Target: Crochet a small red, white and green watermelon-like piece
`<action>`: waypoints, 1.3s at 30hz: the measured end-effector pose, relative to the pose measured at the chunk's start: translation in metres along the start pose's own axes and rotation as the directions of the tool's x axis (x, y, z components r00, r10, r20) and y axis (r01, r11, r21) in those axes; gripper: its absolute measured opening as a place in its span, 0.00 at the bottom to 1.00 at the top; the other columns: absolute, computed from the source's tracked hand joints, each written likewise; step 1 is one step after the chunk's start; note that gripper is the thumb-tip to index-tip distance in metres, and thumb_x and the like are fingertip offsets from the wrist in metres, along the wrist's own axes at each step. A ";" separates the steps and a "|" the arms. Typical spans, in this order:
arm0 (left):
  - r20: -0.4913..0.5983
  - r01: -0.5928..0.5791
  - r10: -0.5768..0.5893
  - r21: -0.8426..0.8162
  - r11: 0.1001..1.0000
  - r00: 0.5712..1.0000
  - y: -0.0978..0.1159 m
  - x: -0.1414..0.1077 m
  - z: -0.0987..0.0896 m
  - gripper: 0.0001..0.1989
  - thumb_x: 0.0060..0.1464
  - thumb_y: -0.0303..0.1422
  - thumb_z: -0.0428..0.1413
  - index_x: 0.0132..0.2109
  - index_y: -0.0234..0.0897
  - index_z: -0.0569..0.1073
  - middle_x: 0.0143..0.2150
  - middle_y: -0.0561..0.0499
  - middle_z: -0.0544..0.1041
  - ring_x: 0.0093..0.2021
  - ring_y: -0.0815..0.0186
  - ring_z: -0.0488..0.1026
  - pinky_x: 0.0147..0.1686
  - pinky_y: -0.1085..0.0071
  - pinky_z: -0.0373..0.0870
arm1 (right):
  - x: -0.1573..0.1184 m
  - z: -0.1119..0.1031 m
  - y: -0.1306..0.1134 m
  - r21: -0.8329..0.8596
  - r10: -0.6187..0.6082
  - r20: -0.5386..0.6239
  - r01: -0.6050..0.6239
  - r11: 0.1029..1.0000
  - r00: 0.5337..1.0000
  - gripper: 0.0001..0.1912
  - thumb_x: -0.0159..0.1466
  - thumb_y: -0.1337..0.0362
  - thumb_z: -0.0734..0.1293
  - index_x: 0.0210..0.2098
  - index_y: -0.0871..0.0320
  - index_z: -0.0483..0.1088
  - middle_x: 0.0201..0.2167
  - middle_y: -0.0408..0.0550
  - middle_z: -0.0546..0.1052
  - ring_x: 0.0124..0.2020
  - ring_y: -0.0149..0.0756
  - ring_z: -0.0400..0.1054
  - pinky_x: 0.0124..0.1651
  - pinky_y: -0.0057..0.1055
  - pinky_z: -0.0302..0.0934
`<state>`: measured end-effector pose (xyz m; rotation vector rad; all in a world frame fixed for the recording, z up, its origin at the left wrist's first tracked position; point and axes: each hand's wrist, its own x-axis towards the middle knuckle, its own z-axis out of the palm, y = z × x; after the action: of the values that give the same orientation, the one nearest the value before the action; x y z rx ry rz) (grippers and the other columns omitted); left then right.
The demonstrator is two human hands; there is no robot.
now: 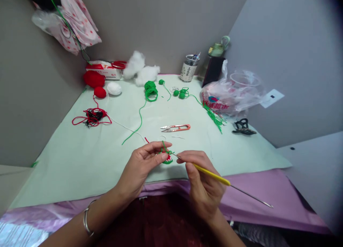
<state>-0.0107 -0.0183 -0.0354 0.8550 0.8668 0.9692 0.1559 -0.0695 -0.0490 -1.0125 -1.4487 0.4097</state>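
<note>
Pinched between the thumb and fingers of my left hand [144, 161] is a small crocheted piece [168, 160] in green, white and red, partly covered by the fingertips. My right hand [205, 182] grips a crochet hook [214, 174] with a yellow handle; its metal tip touches the upper right edge of the piece. The hook's other metal end points down to the right. A green strand rises over my left fingers. Just beyond the hands lie orange-handled thread snips [175, 127] and short white thread scraps [178, 137].
Red yarn balls [93, 79], a white ball [114, 88] and tangled red and black yarn [93, 117] sit left. White stuffing [147, 75], green yarn [151, 91] and a pen can [189, 68] stand behind. A plastic bag [227, 97] and black claw clip [243, 127] are right.
</note>
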 end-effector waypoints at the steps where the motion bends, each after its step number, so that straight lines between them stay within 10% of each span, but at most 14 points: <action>1: 0.003 0.000 0.000 0.000 1.000 1.000 0.000 0.000 0.000 0.09 0.54 0.36 0.72 0.44 0.47 0.88 0.40 0.54 0.85 0.40 0.69 0.77 0.45 0.75 0.71 | 0.001 0.000 0.000 0.001 -0.001 0.001 0.001 1.000 1.000 0.14 0.72 0.76 0.64 0.48 0.55 0.77 0.41 0.44 0.81 0.45 0.32 0.75 0.48 0.31 0.71; 21: -0.026 -0.031 0.031 -0.027 0.999 0.999 -0.004 -0.001 -0.004 0.12 0.51 0.36 0.74 0.44 0.46 0.88 0.37 0.53 0.83 0.38 0.68 0.75 0.44 0.73 0.70 | 0.000 0.014 0.003 -0.283 -0.231 0.077 0.244 0.928 0.970 0.18 0.68 0.81 0.65 0.53 0.59 0.75 0.43 0.52 0.81 0.45 0.35 0.77 0.47 0.30 0.74; 39: 0.032 0.167 -0.164 -0.193 0.967 0.986 0.003 -0.004 0.002 0.18 0.47 0.35 0.76 0.47 0.41 0.88 0.38 0.51 0.85 0.39 0.69 0.76 0.45 0.75 0.70 | 0.000 0.010 0.004 -0.045 0.028 -0.024 -0.029 0.999 0.999 0.14 0.72 0.74 0.66 0.49 0.52 0.78 0.39 0.46 0.81 0.42 0.37 0.76 0.45 0.36 0.72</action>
<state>-0.0116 -0.0217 -0.0313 0.6113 0.8021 0.8832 0.1481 -0.0646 -0.0536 -1.0716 -1.4298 0.3863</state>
